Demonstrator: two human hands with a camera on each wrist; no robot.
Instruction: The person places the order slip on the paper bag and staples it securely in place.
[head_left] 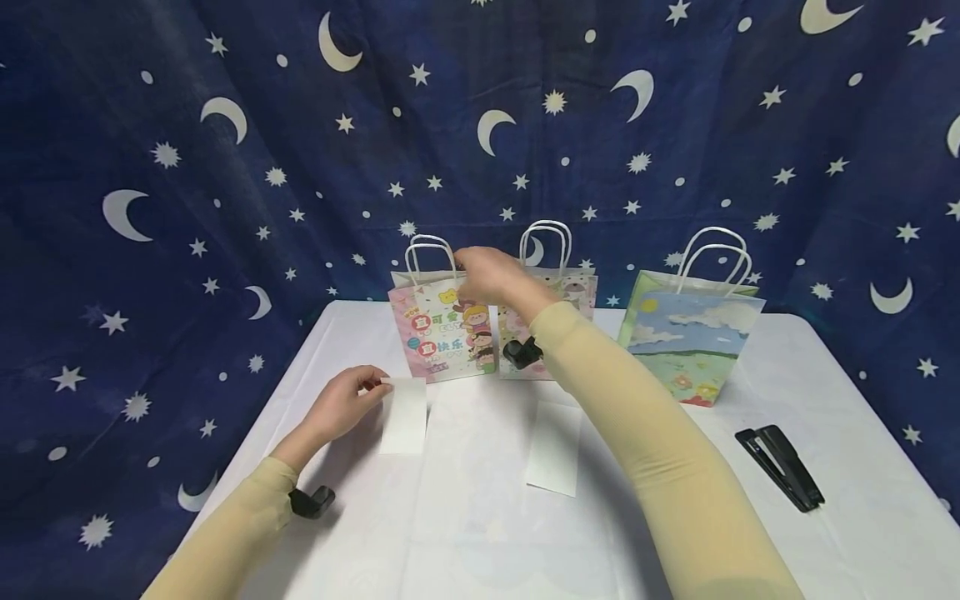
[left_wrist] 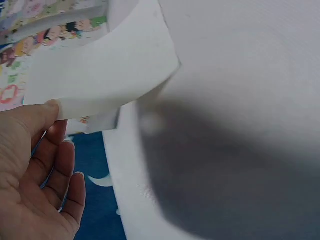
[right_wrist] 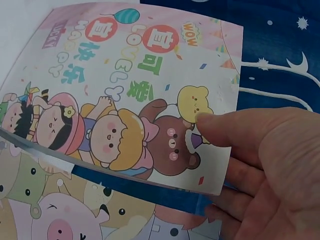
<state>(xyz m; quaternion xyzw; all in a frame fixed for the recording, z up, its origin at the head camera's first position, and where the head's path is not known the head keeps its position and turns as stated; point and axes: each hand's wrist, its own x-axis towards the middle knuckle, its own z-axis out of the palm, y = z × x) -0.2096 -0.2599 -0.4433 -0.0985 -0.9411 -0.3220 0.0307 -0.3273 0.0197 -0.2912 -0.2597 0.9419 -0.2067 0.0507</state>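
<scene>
My left hand (head_left: 348,406) pinches the upper left corner of a white paper card (head_left: 405,417) between thumb and fingers. In the left wrist view the card (left_wrist: 105,65) bends and tilts above the table. My right hand (head_left: 491,275) holds the top right edge of a pink and white paper gift bag (head_left: 442,333) printed with cartoon figures. The right wrist view shows the thumb flat on the printed front (right_wrist: 125,90), with the fingers behind the edge. White twisted handles (head_left: 431,243) rise from this bag. A second paper bag (head_left: 581,292) with animal faces stands close on its right, partly behind my arm.
Another white card (head_left: 555,450) lies on the table below my right forearm. Farther right stands a gift bag (head_left: 686,342) with a sky and meadow print. A black stapler (head_left: 780,467) lies near the right side. A dark blue moon-and-star curtain (head_left: 450,125) hangs behind the white-covered table (head_left: 480,533).
</scene>
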